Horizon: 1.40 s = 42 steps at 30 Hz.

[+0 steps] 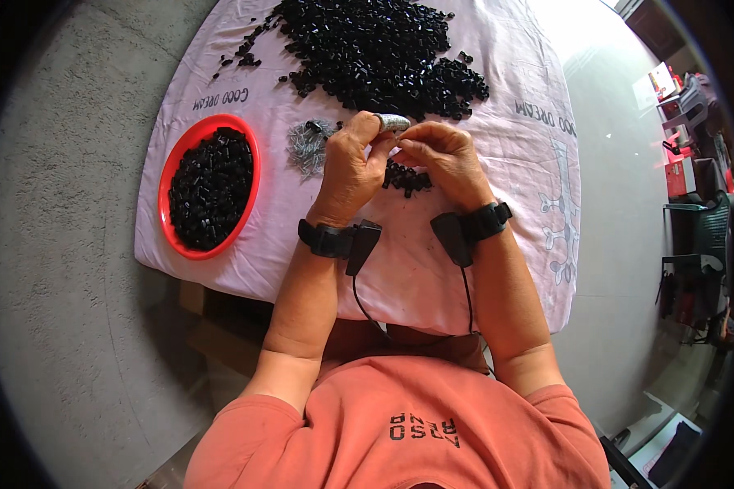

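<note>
My left hand (347,167) and my right hand (452,161) meet over the pink cloth, thumbs and fingertips pinched close together. A silvery wrap (394,122) covers a finger of my left hand. Whatever lies between the fingertips is too small and hidden to name. Just below them sits a small cluster of black pieces (408,179), partly covered by my hands. Beside my left hand lies a heap of thin, shiny metal pins (306,155). Beyond both hands spreads a large heap of small black parts (375,57).
A red basin (206,253) full of small black parts stands on the left of the cloth-covered table (514,204). Black straps with boxes and cables are on both wrists. Stacked chairs (709,228) and other goods stand at the far right.
</note>
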Available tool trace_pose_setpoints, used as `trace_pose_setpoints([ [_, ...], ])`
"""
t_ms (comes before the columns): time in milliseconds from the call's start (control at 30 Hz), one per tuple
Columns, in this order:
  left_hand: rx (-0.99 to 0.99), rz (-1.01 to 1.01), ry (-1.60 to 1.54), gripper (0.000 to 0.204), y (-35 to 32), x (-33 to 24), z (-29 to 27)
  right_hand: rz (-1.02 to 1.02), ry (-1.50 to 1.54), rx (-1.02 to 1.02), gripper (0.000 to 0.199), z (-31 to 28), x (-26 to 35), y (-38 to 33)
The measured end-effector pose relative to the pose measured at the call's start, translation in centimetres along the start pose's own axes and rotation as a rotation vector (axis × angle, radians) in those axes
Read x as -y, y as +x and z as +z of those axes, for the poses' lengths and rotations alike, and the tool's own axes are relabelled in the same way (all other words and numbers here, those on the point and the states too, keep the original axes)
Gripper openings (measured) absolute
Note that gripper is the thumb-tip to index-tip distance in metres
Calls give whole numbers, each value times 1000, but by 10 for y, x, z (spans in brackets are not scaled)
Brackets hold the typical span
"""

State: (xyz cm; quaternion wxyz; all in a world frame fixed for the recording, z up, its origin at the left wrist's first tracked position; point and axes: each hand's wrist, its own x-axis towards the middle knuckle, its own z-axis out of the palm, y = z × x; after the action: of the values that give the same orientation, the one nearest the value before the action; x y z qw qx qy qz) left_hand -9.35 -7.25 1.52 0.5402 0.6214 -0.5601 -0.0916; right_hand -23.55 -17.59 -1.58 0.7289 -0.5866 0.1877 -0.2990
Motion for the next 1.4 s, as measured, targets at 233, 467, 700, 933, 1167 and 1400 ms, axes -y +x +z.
trace_pose_setpoints([
  [233,-19,77,-29,13,2,-2,3,7,-42,8,13,-3,-1,-1],
  [467,-21,108,27,11,2,1,4,43,-85,44,16,-3,0,-1],
  [700,9,76,22,10,2,2,3,27,-91,23,15,0,4,-1],
  [933,-290,-28,245,14,4,21,-18,88,-74,-60,14,3,7,0],
  [1167,53,-165,236,14,-5,25,-22,43,50,-123,14,-1,8,0],
  [1400,169,-62,395,19,-8,22,-23,35,175,-175,14,-1,8,1],
])
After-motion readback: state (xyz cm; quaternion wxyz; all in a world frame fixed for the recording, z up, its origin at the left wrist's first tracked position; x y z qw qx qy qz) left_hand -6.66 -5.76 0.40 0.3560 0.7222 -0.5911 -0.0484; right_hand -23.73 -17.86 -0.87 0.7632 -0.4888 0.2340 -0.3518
